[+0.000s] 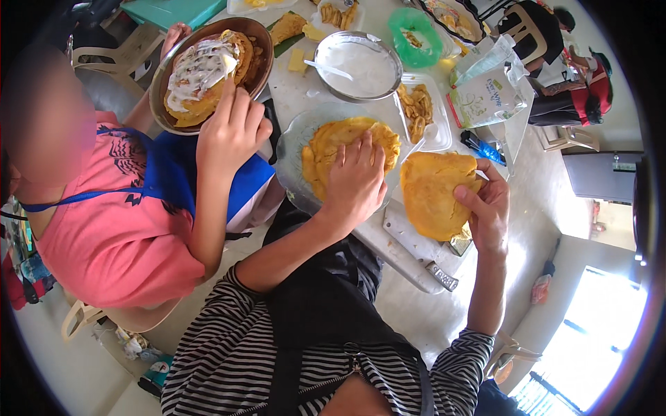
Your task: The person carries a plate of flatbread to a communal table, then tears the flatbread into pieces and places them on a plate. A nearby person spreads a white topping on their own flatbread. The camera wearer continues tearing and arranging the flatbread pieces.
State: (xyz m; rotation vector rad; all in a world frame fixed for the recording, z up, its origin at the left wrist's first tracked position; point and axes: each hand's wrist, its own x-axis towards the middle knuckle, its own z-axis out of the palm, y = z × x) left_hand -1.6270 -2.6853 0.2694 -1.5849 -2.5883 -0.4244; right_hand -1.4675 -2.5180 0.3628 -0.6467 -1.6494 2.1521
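Observation:
My left hand (359, 166) rests palm-down on a golden pancake-like layer (325, 138), its fingers spread over the top. Beneath that layer is a clear glass plate (291, 182) with a patterned surface. Slightly bent, a second flat golden layer (432, 192) hangs upright in my right hand (486, 205), pinched at its right edge between thumb and fingers. It is held to the right of the plate, over the table's near edge. Behind it lies a serrated knife (442, 275) with a metal handle, its blade partly covered.
At left, a co-worker's hand (234, 125) touches a cream-topped stack (200, 78) in a brown bowl (156, 104). A metal bowl of white cream (359, 65) with a plastic spoon (328, 69) stands behind the plate. Foam trays (442, 130) and packaging bags (486, 99) sit at right.

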